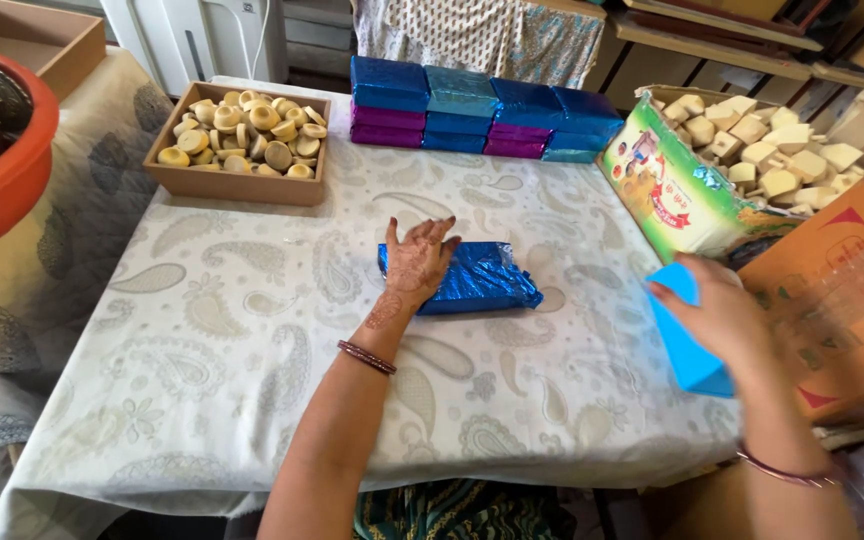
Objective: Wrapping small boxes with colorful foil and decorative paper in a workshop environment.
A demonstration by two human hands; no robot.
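The near half of the paisley-clothed tabletop (202, 360) lay open, giving a hand free passage from the front edge inward. At its middle a package wrapped in shiny blue foil (477, 280) blocked the way, with the left hand (415, 262) flat on its left end. Behind it, a row of stacked blue and purple foil-wrapped blocks (482, 120) walled off the far edge. A shallow brown cardboard tray of round tan pieces (242, 140) closed the far left corner. On the right, the right hand (722, 315) held a light blue flat box (687, 345) just beside a green printed carton of pale cubes (682, 190) and an orange cardboard box (842, 300), leaving little room there.
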